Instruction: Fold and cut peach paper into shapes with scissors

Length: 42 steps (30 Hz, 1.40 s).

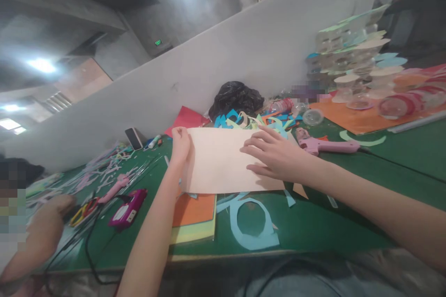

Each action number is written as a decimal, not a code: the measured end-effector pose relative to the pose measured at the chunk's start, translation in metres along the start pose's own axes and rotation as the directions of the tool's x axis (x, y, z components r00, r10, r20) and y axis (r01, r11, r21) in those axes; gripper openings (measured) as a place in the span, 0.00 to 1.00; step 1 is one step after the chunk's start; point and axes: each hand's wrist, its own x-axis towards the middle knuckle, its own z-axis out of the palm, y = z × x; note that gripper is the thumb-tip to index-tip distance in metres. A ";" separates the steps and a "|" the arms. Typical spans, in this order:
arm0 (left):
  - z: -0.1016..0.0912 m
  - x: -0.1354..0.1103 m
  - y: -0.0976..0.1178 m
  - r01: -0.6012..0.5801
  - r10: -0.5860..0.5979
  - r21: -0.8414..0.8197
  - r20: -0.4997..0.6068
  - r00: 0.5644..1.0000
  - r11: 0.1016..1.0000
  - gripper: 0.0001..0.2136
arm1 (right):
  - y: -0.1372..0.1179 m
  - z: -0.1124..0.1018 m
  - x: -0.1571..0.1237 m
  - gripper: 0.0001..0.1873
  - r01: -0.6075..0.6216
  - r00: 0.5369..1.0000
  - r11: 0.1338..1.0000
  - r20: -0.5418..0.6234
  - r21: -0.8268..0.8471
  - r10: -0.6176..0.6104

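A pale cream sheet of paper (219, 162) lies in front of me over other papers. My left hand (181, 141) pinches its far left corner, thumb and fingers closed on the edge. Spread fingers of my right hand (270, 153) rest over the sheet's right part; whether they press on it is hard to tell. Under its near left side are orange and yellow-green sheets (195, 213). Nearer the table edge lies a light blue paper offcut (268, 234) with a round hole. Blue and pale green scraps (232, 118) are heaped just beyond the sheet.
A pink glue gun (327, 145) with its cord lies right. Stacked clear cups and paper (355, 62) rise at back right. A black plastic bag (237, 97) leans by the partition. At left are a phone (134, 139), scissors (83, 212), a magenta box (128, 209) and another person's arm (42, 227).
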 end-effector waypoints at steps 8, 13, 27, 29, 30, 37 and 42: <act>-0.004 -0.017 0.002 -0.081 0.114 -0.119 0.302 0.946 0.990 0.25 | 0.001 0.020 -0.008 0.11 -0.090 0.981 0.993 0.164 -0.077 0.102; -0.002 -0.021 0.002 -0.492 0.476 0.026 0.208 0.854 0.870 0.19 | 0.003 0.020 -0.008 0.11 -0.102 0.986 0.991 0.124 -0.085 0.112; 0.008 0.001 -0.028 -0.193 0.195 -0.481 -0.047 0.980 0.855 0.16 | 0.006 0.013 -0.011 0.17 -0.072 0.983 0.997 0.171 -0.018 0.074; 0.009 0.003 -0.032 -0.103 0.117 -0.560 -0.011 0.993 0.822 0.17 | 0.002 0.008 -0.007 0.18 -0.075 0.984 0.994 0.168 0.081 0.061; 0.009 0.003 -0.033 -0.062 0.080 -0.587 0.005 0.997 0.807 0.17 | 0.000 0.006 -0.005 0.18 -0.061 0.985 0.986 0.167 0.152 0.035; 0.008 -0.001 -0.030 0.102 -0.158 -0.649 -0.028 0.987 0.753 0.14 | -0.026 -0.003 -0.005 0.32 -0.068 0.932 0.828 0.331 0.556 -0.146; 0.006 0.008 -0.036 0.225 -0.328 -0.681 -0.023 0.944 0.697 0.14 | -0.041 0.006 -0.006 0.17 0.019 0.907 0.829 0.338 0.560 -0.249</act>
